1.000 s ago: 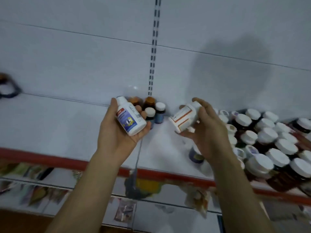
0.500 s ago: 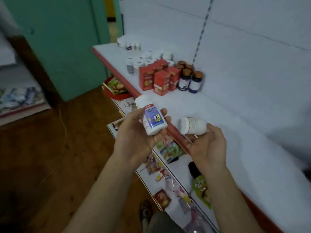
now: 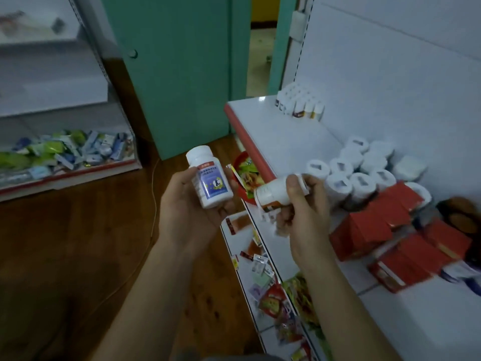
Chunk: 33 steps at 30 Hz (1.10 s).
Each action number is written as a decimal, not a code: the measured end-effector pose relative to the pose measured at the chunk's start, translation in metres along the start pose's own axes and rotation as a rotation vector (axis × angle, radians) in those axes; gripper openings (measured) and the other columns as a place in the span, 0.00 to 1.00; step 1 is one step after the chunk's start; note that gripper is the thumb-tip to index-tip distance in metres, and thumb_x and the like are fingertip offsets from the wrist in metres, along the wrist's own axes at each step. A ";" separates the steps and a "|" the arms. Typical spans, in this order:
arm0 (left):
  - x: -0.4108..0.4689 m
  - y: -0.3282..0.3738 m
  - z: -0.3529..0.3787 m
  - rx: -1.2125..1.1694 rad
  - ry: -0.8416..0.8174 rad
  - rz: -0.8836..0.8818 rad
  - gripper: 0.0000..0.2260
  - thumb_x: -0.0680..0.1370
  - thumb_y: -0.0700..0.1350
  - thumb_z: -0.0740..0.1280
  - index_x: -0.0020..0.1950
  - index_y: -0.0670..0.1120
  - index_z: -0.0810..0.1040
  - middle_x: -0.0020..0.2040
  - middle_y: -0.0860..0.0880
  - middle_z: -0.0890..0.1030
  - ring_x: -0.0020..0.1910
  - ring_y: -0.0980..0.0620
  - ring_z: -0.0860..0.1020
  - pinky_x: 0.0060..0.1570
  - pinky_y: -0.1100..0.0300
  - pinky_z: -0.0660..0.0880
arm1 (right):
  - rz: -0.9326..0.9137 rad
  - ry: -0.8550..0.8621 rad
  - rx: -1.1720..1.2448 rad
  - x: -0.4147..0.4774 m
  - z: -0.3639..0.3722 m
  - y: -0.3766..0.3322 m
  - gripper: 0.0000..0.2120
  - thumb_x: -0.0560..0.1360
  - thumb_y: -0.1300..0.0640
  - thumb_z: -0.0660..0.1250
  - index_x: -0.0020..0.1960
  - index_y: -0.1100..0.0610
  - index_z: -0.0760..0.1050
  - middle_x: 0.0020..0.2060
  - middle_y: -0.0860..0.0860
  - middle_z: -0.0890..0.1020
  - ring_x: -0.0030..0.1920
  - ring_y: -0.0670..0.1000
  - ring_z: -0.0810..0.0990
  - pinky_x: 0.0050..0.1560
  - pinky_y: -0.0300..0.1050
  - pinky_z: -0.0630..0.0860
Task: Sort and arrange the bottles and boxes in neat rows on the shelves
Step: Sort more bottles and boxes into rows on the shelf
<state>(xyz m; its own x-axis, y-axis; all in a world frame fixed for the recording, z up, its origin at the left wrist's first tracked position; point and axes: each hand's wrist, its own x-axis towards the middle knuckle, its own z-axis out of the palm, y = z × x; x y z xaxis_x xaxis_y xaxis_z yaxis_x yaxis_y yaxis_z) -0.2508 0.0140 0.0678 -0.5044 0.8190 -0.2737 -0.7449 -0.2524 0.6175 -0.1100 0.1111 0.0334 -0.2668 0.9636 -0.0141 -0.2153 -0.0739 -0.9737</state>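
Note:
My left hand (image 3: 187, 204) holds a white bottle with a blue label (image 3: 211, 178) upright in its palm, out over the floor. My right hand (image 3: 304, 212) grips a white bottle with an orange-trimmed label (image 3: 273, 192) lying sideways, just off the shelf's red front edge. On the white shelf (image 3: 286, 142) to the right stand a cluster of white-capped bottles (image 3: 356, 165), red boxes (image 3: 380, 225) nearer me, and a small group of white bottles (image 3: 299, 102) at the far end.
A lower shelf (image 3: 260, 269) under my hands holds loose packets and sachets. A green door (image 3: 182, 74) stands ahead, with wooden floor (image 3: 78, 243) to the left. Another shelf unit (image 3: 65, 152) at left holds several packets. Dark brown-capped bottles (image 3: 460, 214) sit at far right.
My view has swung further left along the shelf, bringing the white-capped bottles and red boxes close. Both hands keep their bottles; the right one now has its thumb over the bottle.

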 end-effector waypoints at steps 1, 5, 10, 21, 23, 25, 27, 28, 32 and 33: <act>0.023 0.006 0.002 -0.025 -0.011 -0.012 0.20 0.73 0.49 0.64 0.62 0.42 0.77 0.49 0.43 0.80 0.44 0.47 0.79 0.44 0.54 0.72 | 0.001 0.047 0.018 0.019 0.008 0.002 0.09 0.81 0.49 0.68 0.59 0.51 0.74 0.38 0.50 0.77 0.28 0.46 0.73 0.30 0.44 0.71; 0.126 0.009 0.016 0.045 -0.087 -0.141 0.21 0.75 0.50 0.64 0.65 0.42 0.77 0.49 0.43 0.81 0.44 0.48 0.80 0.43 0.55 0.74 | 0.080 0.125 0.187 0.089 0.024 0.008 0.06 0.80 0.52 0.68 0.56 0.51 0.77 0.41 0.53 0.79 0.33 0.49 0.74 0.31 0.43 0.76; 0.265 0.007 0.050 0.209 -0.307 -0.316 0.16 0.75 0.49 0.62 0.59 0.44 0.78 0.47 0.43 0.84 0.42 0.47 0.82 0.37 0.58 0.76 | -0.022 0.259 0.366 0.167 0.038 0.017 0.17 0.74 0.59 0.68 0.62 0.56 0.76 0.50 0.56 0.82 0.40 0.52 0.81 0.47 0.49 0.82; 0.458 -0.011 0.085 0.535 -0.614 -0.637 0.16 0.81 0.49 0.59 0.66 0.45 0.75 0.49 0.44 0.84 0.44 0.46 0.83 0.44 0.52 0.72 | -0.074 0.863 -0.002 0.278 0.066 0.006 0.09 0.79 0.52 0.68 0.55 0.56 0.75 0.42 0.53 0.85 0.38 0.52 0.84 0.47 0.54 0.85; 0.466 -0.018 0.085 0.547 -0.667 -0.693 0.19 0.75 0.50 0.62 0.64 0.46 0.77 0.47 0.45 0.85 0.43 0.46 0.83 0.44 0.52 0.72 | -0.043 0.883 -0.097 0.287 0.067 0.000 0.10 0.79 0.52 0.69 0.55 0.58 0.76 0.46 0.57 0.84 0.38 0.53 0.84 0.44 0.52 0.84; 0.473 -0.023 0.082 0.561 -0.719 -0.742 0.20 0.74 0.50 0.62 0.64 0.45 0.77 0.46 0.44 0.85 0.42 0.46 0.83 0.45 0.51 0.73 | -0.020 0.873 -0.265 0.298 0.061 -0.009 0.11 0.78 0.52 0.71 0.56 0.58 0.78 0.49 0.59 0.83 0.38 0.53 0.84 0.42 0.50 0.85; 0.479 -0.026 0.078 0.543 -0.735 -0.795 0.19 0.74 0.48 0.62 0.63 0.44 0.77 0.46 0.42 0.85 0.41 0.45 0.83 0.46 0.49 0.73 | 0.031 0.831 -0.508 0.315 0.050 -0.021 0.13 0.77 0.50 0.74 0.57 0.57 0.80 0.47 0.56 0.84 0.37 0.51 0.85 0.42 0.51 0.85; 0.482 -0.027 0.078 0.530 -0.729 -0.818 0.19 0.74 0.48 0.62 0.62 0.44 0.77 0.45 0.41 0.85 0.40 0.44 0.83 0.45 0.49 0.73 | 0.067 0.798 -0.665 0.326 0.043 -0.027 0.14 0.76 0.49 0.75 0.56 0.56 0.80 0.45 0.54 0.85 0.36 0.51 0.86 0.43 0.51 0.85; 0.486 -0.028 0.078 0.520 -0.698 -0.858 0.19 0.74 0.47 0.62 0.62 0.42 0.77 0.45 0.41 0.84 0.39 0.44 0.83 0.44 0.51 0.73 | 0.150 0.656 -1.240 0.371 0.019 -0.025 0.17 0.73 0.47 0.77 0.54 0.57 0.80 0.46 0.51 0.83 0.45 0.53 0.82 0.47 0.43 0.75; 0.487 -0.028 0.077 0.514 -0.687 -0.863 0.18 0.76 0.47 0.61 0.63 0.42 0.77 0.45 0.41 0.84 0.40 0.44 0.84 0.45 0.50 0.73 | 0.135 0.640 -1.309 0.380 0.015 -0.019 0.18 0.72 0.47 0.78 0.54 0.57 0.79 0.48 0.52 0.82 0.47 0.53 0.81 0.46 0.41 0.72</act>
<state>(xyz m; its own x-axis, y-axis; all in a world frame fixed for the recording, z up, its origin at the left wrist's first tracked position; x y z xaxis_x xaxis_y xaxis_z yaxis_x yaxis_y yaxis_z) -0.4416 0.4598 -0.0257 0.5240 0.7584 -0.3877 -0.3831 0.6164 0.6880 -0.2210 0.4747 0.0501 0.3137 0.9415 0.1231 0.8594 -0.2264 -0.4585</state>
